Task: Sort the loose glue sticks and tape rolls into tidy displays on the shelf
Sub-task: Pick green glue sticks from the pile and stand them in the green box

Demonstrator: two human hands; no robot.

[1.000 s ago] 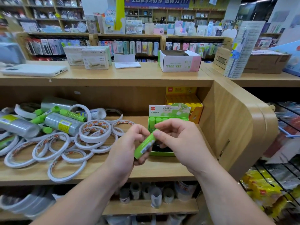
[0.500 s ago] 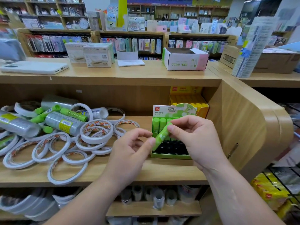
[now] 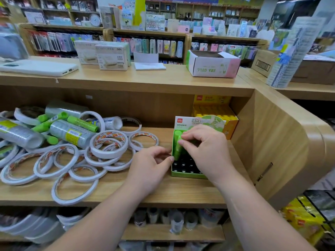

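Observation:
A green display box (image 3: 188, 173) with black holes stands on the wooden shelf (image 3: 163, 192). My right hand (image 3: 204, 147) pinches the top of a green glue stick (image 3: 176, 149) standing almost upright at the box's left side, beside other sticks at the back. My left hand (image 3: 152, 165) rests just left of the box, fingers loosely curled, a fingertip near the stick's base. Loose white tape rolls (image 3: 108, 145) and green glue sticks (image 3: 81, 123) lie piled on the shelf's left half.
Clear wrapped tape stacks (image 3: 68, 131) lie in the pile. A yellow glue stick box (image 3: 215, 113) stands behind the green one. The shelf's side wall (image 3: 268, 151) is close on the right. Boxes (image 3: 212, 64) sit on the counter above.
The glue stick went from both hands, slanted, to standing in the box held by my right hand alone. My left hand let go and dropped beside the box.

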